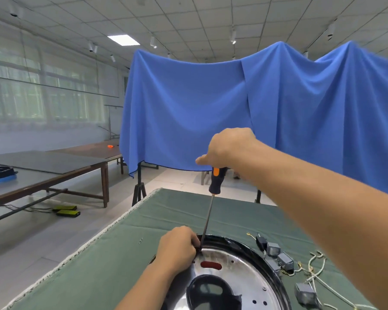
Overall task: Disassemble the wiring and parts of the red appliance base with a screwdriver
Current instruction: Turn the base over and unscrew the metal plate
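Head view is showing no readable writing or brand on anything. One screwdriver (211,206), with a black and orange handle, is standing nearly upright, its tip meeting the far rim of the base (240,267). The right hand (227,148) is gripping the top of the handle from above, fingers curled round it. The left hand (177,248) is resting on the base's left rim beside the tip, fingers curled over the edge; what they are pinching there cannot be told.

One base is lying on the bench (112,265), which is covered in green cloth, at the lower middle of the frame. Its black outer ring is surrounding a shiny metal plate with one red slot (211,265) and a dark opening nearer the camera.

Right of the base, three small grey blocks (285,261) and a tangle of white wires (314,269) with yellow ends are lying on the cloth. A fourth grey block (306,294) is sitting nearer the camera.

Behind, a blue sheet (211,104) is hanging. Two yellow-topped pedals (67,210) are lying on the floor at left.
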Demonstrator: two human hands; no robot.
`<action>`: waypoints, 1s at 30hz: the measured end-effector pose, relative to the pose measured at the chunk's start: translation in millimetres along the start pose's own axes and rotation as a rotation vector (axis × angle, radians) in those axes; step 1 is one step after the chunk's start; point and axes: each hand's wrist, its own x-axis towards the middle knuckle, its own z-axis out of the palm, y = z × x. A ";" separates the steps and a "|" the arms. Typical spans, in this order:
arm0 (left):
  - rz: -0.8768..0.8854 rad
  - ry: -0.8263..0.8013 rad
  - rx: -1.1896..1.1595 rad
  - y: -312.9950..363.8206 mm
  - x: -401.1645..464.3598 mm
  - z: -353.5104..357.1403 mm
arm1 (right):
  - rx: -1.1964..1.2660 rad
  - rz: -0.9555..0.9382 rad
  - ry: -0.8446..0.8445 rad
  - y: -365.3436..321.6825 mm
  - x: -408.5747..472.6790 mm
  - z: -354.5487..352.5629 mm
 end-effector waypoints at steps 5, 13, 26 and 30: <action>-0.002 -0.023 0.018 1.1 -3.4 -0.5 | 0.180 -0.080 0.025 -16.2 -2.0 -5.7; -0.015 -0.054 -0.014 2.0 -1.4 0.9 | 0.592 -0.002 -0.307 7.0 -9.5 -15.4; -0.040 -0.076 -0.072 0.7 2.2 0.7 | 0.512 0.015 -0.294 -14.3 -4.6 -22.3; -0.047 -0.076 -0.059 1.9 0.6 -0.8 | 0.492 0.020 -0.296 -12.2 -13.1 -19.6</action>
